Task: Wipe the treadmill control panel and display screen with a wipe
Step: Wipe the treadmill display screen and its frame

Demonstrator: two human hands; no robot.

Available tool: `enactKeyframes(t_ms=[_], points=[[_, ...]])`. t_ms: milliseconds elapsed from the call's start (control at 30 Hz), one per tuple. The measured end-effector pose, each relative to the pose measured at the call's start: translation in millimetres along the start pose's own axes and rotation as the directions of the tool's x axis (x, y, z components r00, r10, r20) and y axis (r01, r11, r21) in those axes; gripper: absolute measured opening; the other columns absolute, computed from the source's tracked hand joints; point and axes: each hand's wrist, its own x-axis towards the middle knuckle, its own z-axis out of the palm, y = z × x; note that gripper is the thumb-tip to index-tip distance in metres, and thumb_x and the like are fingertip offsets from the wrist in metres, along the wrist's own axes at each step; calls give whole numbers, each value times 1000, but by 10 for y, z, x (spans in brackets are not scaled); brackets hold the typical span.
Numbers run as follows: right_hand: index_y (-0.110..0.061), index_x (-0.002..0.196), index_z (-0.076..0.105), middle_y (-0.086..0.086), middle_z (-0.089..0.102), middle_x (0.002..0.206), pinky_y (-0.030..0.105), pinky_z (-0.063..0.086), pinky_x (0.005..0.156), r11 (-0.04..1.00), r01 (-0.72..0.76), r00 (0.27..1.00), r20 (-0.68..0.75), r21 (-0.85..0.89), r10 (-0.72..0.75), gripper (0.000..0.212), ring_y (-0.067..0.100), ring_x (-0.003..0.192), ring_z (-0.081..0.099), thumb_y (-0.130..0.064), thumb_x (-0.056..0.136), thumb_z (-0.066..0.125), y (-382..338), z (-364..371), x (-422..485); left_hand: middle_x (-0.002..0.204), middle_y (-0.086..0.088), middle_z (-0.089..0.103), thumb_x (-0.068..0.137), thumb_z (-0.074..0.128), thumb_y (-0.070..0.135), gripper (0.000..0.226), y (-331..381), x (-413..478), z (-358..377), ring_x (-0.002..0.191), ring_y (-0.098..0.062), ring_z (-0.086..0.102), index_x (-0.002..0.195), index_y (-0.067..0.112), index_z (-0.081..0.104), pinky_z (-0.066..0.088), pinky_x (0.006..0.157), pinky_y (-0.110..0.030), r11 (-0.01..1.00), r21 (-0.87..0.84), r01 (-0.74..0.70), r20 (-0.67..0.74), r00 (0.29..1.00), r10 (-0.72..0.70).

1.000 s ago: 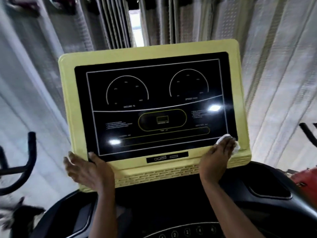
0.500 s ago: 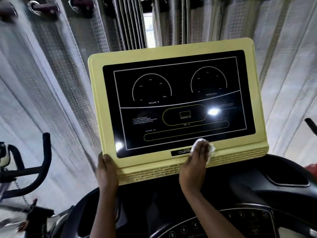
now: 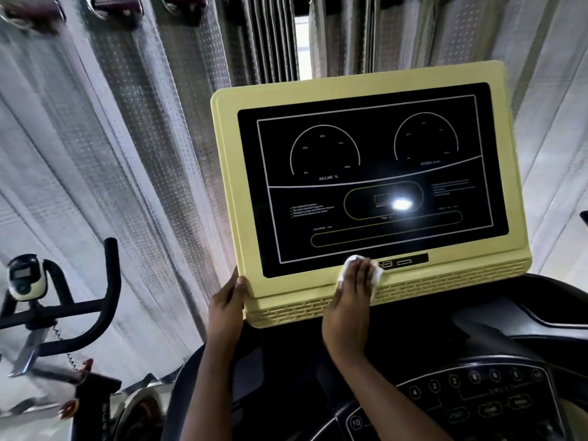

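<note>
At screen (image 3: 366,173) bottom, R hand (image 3: 346,316) presses wipe (image 3: 351,261); L hand (image 3: 224,310) grips frame (image 3: 229,173)

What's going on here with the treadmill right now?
A person is wiping the treadmill's display. The right hand presses a white wipe against the bottom edge of the black screen, beside the small port strip. The left hand grips the yellow frame at its lower left corner. The keypad panel below is untouched.

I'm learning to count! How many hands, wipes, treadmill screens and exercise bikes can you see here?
Hands: 2, left hand and right hand
Wipe: 1
Treadmill screen: 1
Exercise bike: 1
Total: 5
</note>
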Motion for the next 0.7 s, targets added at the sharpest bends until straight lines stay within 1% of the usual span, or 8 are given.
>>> enactKeyframes(t_ms=[67,167,267,367,433,533,633,700], points=[[-3,156,16,15,12,165,33,3,126,990,-139,989,-37,27,140,65,28,154,4,0,97,42,37,-21,180,96,8,76,103,49,35,33,-10,12,-52,91,-16,68,135,36,59,54,86,-44,1000,-22,-11,51,999,12],[-1,155,18,19,14,164,40,8,126,966,-253,960,-111,43,257,66,32,154,7,4,95,43,-54,14,225,108,1,76,103,51,35,35,-39,47,-103,105,-23,69,137,32,58,55,94,-45,998,-64,-2,110,994,9],[-6,157,14,12,10,166,43,14,125,998,-64,998,15,2,64,72,25,155,2,5,93,46,-377,169,-259,112,-4,75,103,51,32,36,-19,63,-110,109,-25,69,137,23,60,55,94,-44,994,-111,10,162,987,9],[-13,158,13,3,7,167,40,14,126,993,113,977,178,41,-118,71,17,155,-2,-2,96,45,-682,306,-629,109,-7,75,102,53,28,30,7,71,-139,105,-25,70,128,21,67,55,92,-43,987,-156,45,190,982,-15],[-16,159,9,0,2,167,38,9,126,991,135,963,232,24,-137,70,14,154,-7,-8,98,43,-808,360,-661,97,-10,73,101,55,30,25,21,90,-168,95,-27,68,110,17,74,55,91,-47,984,-159,77,214,976,-42],[-18,159,7,-1,1,167,36,10,125,964,263,920,310,-38,-239,66,14,154,-7,-13,101,37,-825,401,-813,81,-16,63,101,52,36,41,38,103,-228,86,-29,56,85,0,62,47,88,-42,978,-155,136,290,953,-86],[-20,159,13,-3,9,167,35,12,122,939,339,884,362,-60,-296,59,14,154,0,-21,102,32,-748,422,-1082,107,-20,70,100,52,43,55,10,144,-257,104,-29,64,106,-10,63,49,100,-43,958,-206,199,315,940,-128],[-19,158,18,-1,14,166,34,13,121,947,310,892,371,-89,-257,58,14,154,3,-22,102,32,-771,450,-1106,106,-19,66,90,59,56,67,-39,179,-258,104,-29,61,106,-9,63,47,101,-45,954,-216,206,321,938,-129]])
